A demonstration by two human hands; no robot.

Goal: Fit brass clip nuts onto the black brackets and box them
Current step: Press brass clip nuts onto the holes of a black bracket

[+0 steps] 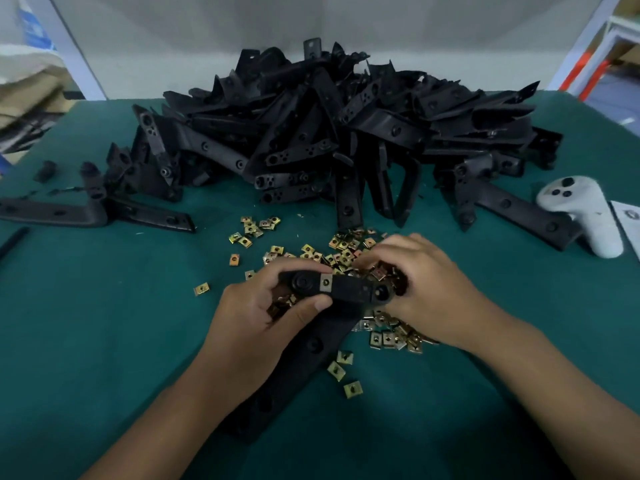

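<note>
Partly hidden bracket [349,289] between hands [332,299]

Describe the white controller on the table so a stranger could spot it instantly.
Start at the big heap of black brackets on the green table. Follow its right edge toward the table's side. There lies the white controller, the only pale, rounded thing, with dark buttons.
</note>
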